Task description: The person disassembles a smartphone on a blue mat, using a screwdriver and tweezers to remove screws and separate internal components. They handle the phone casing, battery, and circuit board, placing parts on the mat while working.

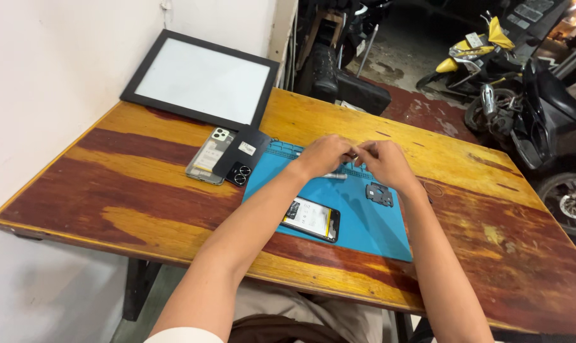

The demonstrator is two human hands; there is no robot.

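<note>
Blue mat point(364, 228) mid-frame; my left hand point(323, 155) and right hand point(383, 162) pinch something tiny together, can't tell what. I'd keep it low above the opened phone point(311, 219).

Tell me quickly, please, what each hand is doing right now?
Left hand: fingers pinched on something small, too small to identify.
Right hand: fingertips pinched together against the left's; contents cannot be told.

pinched item: too small | silver tool point(334, 176): partly behind left hand point(323, 155)
</note>
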